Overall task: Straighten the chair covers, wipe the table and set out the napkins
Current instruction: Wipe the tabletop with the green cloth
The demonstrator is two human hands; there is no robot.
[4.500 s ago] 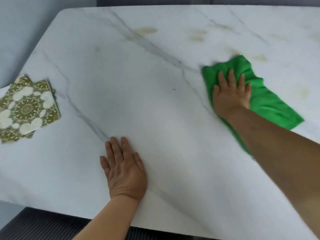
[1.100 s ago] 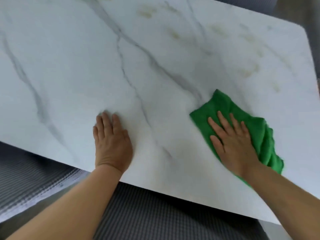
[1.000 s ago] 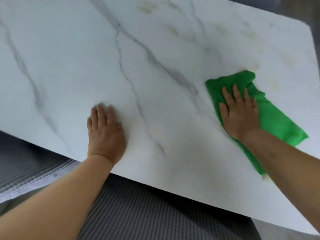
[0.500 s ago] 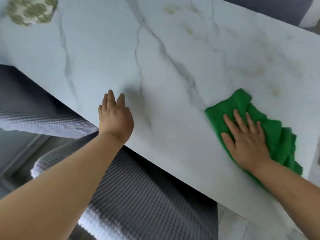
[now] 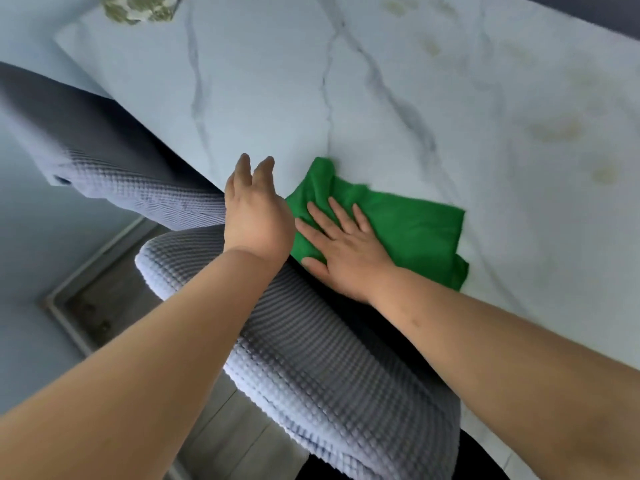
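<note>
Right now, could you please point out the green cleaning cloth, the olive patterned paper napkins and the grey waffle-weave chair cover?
green cleaning cloth [image 5: 415, 230]: head view, bare middle.
olive patterned paper napkins [image 5: 138, 8]: head view, visible part.
grey waffle-weave chair cover [image 5: 311, 368]: head view, fabric between forearms.

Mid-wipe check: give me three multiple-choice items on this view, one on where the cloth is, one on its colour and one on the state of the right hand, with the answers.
1. Where on the table does the cloth lie?
A. at the near edge
B. in the far corner
C. off it, on the floor

2. What colour is the cloth?
A. blue
B. green
C. yellow

3. How is the right hand?
A. clenched in a fist, empty
B. lifted clear of the cloth
C. flat, fingers spread, pressing on the cloth

Answers: 1 A, the cloth's corner reaches the near edge above the grey chair cover; 2 B, it is plainly green against the pale marble; 3 C, straight fingers lie on the fabric.
</note>
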